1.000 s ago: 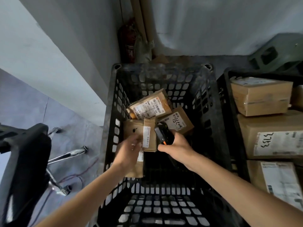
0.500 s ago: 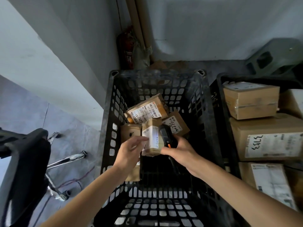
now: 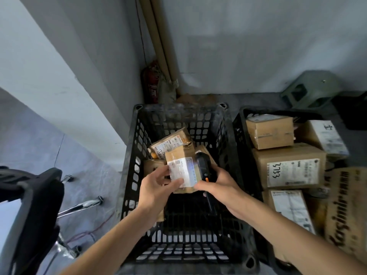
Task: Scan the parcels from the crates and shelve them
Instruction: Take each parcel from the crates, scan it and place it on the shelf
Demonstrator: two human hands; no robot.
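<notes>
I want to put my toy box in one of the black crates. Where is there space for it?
The near half of the left crate is bare floor, between its front wall and the hands. Its far end is crowded with small parcels; the left hand holds another parcel, the right hand a scanner. The right crate is packed full of boxes.

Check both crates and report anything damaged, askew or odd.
Nothing looks damaged or spilled. The parcels left in the near crate lie tilted in a loose heap, the labelled parcel leaning on another. The left hand holds a small box beside the scanner in the right hand.
</notes>
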